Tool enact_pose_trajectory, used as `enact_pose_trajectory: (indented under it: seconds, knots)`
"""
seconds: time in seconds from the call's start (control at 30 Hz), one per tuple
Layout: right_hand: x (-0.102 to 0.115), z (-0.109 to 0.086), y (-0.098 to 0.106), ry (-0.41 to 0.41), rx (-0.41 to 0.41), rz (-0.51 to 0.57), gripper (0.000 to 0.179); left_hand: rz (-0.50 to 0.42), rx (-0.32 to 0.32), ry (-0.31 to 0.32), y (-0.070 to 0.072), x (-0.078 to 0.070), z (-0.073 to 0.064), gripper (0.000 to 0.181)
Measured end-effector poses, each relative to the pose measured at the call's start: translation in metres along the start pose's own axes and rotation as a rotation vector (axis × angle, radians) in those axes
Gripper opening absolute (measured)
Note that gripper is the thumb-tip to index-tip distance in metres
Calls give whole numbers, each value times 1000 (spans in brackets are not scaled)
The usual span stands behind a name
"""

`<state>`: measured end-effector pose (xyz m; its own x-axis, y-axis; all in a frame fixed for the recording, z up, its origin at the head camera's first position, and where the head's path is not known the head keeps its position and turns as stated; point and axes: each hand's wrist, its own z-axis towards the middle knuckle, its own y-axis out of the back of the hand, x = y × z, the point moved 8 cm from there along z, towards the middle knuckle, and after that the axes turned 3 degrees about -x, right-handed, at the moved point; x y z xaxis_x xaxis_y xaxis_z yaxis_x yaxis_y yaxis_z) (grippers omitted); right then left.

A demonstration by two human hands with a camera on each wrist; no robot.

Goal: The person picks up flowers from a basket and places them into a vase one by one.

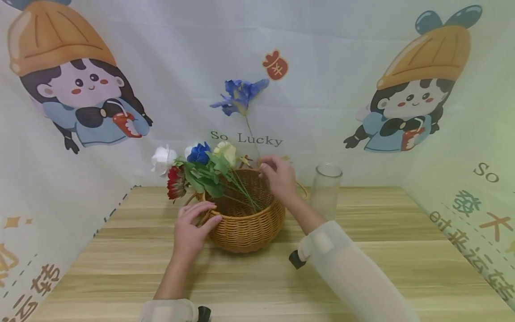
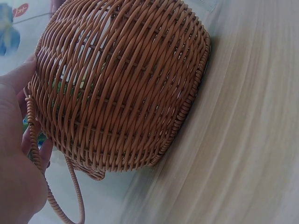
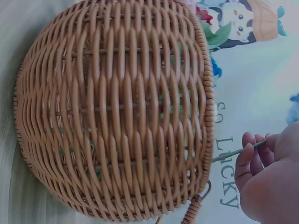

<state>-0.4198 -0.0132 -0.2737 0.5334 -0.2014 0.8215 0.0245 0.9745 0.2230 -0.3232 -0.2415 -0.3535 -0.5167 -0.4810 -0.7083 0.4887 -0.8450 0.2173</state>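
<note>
A round wicker basket (image 1: pixel 245 232) stands on the table, with several artificial flowers leaning out over its left rim. Among them are a blue rose (image 1: pixel 199 153), a pale yellow rose (image 1: pixel 225 153), a white flower (image 1: pixel 163 160) and a dark red flower (image 1: pixel 176 183). My left hand (image 1: pixel 192 228) holds the basket's left front rim, its thumb toward the front. Above the back right rim, my right hand (image 1: pixel 280 177) pinches the thin green stem (image 3: pixel 233 153) of a blue iris (image 1: pixel 240 97). The bloom stands upright, high over the basket.
To the right of the basket stands a clear glass vase (image 1: pixel 327 192). Looped handles, one (image 2: pixel 74 196) on the left, hang at the basket's sides. A printed cloth (image 1: pixel 322 112) hangs behind and beside the wooden table (image 1: pixel 362 268).
</note>
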Motion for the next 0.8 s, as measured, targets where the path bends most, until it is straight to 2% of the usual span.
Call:
enact_pose_trajectory:
  seconds: [0.13,0.27,0.47,0.8]
  knots:
    - [-2,1,11,-62,-27,77,17,3,2,3,-1,0,0,28]
    - [-2,2,19,-85,-37,140,18,1,-3,-4,0,1,0,28]
    - [3,2,32,-83,-58,193,17,-1,-7,-20,0,1,0,28]
    - [5,11,68,-49,-163,206,14,-5,-6,-6,0,1,0,27]
